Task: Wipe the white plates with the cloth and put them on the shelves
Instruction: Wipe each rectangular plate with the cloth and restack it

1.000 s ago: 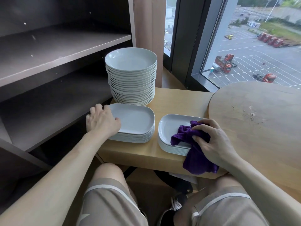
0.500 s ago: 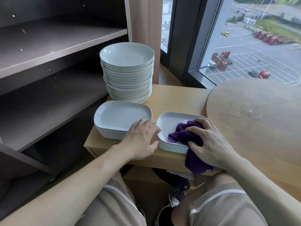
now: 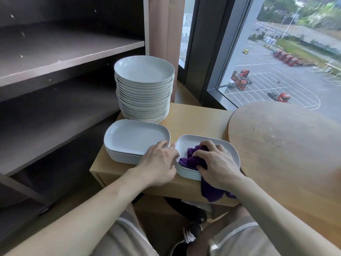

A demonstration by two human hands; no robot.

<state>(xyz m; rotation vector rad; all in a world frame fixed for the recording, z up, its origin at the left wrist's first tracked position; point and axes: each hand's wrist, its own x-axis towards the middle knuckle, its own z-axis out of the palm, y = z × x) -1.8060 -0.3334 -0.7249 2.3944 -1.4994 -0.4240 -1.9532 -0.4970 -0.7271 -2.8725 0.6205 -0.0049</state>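
Three stacks of white plates sit on a low wooden cabinet [image 3: 199, 117]. The far one is a tall stack of round plates [image 3: 144, 71]. The near left stack of rounded-rectangular plates [image 3: 132, 137] is just beside it. The near right stack of rounded-rectangular plates [image 3: 228, 150] is just beside the left one, with a narrow gap between.

Right hand [image 3: 219, 163]: fingers curled over a bunched purple cloth [image 3: 191, 157], pressing it into the top plate of the near right stack. A loose tail of the cloth hangs over the cabinet's near edge, below the wrist.

Left hand [image 3: 160, 161]: lies over the gap between the two near stacks, fingers bent. Its fingertips are at the left rim of the right stack's top plate and its thumb is by the near-left corner. Whether it grips the rim or only rests there cannot be told.

Dark shelves [image 3: 70, 50] stand to the left, holding no plates. A round wooden tabletop [image 3: 286, 141] lies to the right. A window [image 3: 276, 71] is on the far side.
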